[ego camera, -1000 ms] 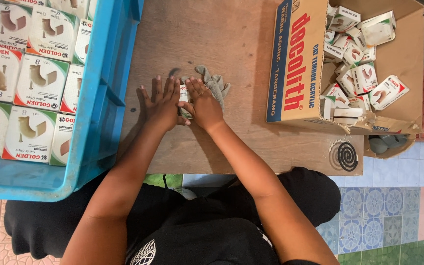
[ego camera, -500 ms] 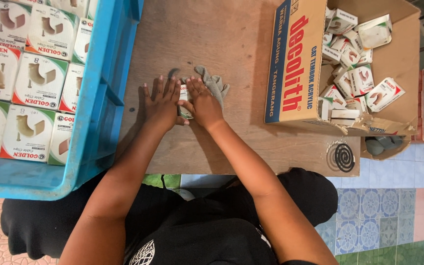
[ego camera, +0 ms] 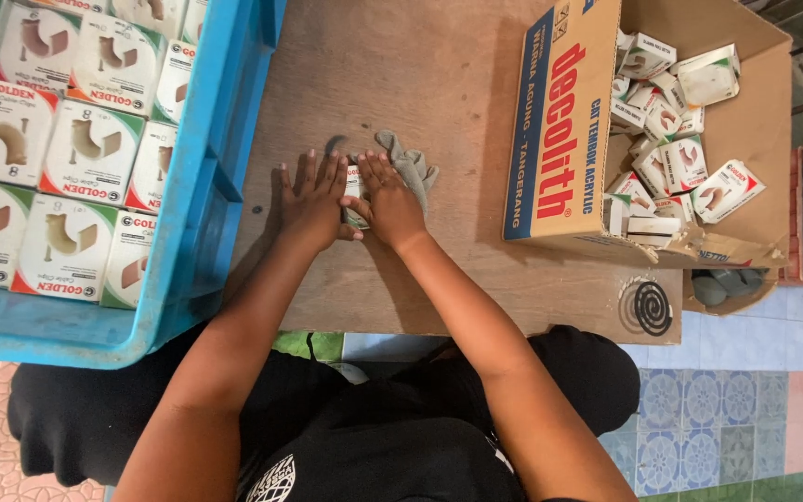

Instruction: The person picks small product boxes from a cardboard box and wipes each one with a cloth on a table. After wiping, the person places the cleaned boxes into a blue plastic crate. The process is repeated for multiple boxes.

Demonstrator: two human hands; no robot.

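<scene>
The wooden board (ego camera: 420,65) carries everything: a blue crate (ego camera: 225,177) hangs over its left edge, packed with white printed boxes (ego camera: 85,153) lying in rows, and a big cardboard carton (ego camera: 755,121) sits at the right edge with more of the same boxes tumbled loosely inside. A black coil (ego camera: 652,308) lies at the near right corner. Near the middle of the board lies a grey rag (ego camera: 411,163), and just beside it a small white box (ego camera: 355,191) is pinned flat between both hands. The left hand (ego camera: 313,200) lies spread, fingers straight, against the box's left side; the right hand (ego camera: 390,200) rests on its right side, fingers extended rather than curled. To my eye, pressing evenly with both palms and keeping the box square to the board would close it cleanly without crushing a corner.
</scene>
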